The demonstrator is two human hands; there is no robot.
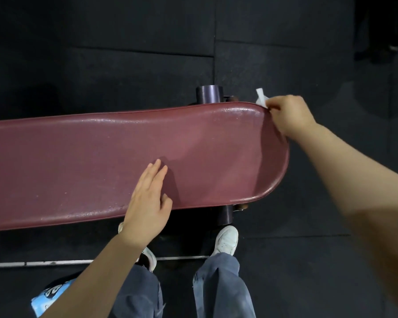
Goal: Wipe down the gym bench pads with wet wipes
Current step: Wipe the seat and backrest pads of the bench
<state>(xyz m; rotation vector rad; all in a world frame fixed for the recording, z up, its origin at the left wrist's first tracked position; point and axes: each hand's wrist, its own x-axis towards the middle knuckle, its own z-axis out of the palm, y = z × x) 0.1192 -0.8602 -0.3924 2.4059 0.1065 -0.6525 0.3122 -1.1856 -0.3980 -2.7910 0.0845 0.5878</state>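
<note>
From the head view, the wipe [261, 97] looks thin, limp and damp, so it should bunch and slide easily; it is best pinched in a wad, as here. The right hand [287, 115] has its fingers [275, 104] curled and clamped on it at the pad's [216, 145] far right corner, a white tail sticking out beyond the knuckles. The pad is firm, glossy vinyl, likely slick where wet. The left hand [147, 198] rests flat near the near edge, fingers straight and together, well apart from the wipe.
</note>
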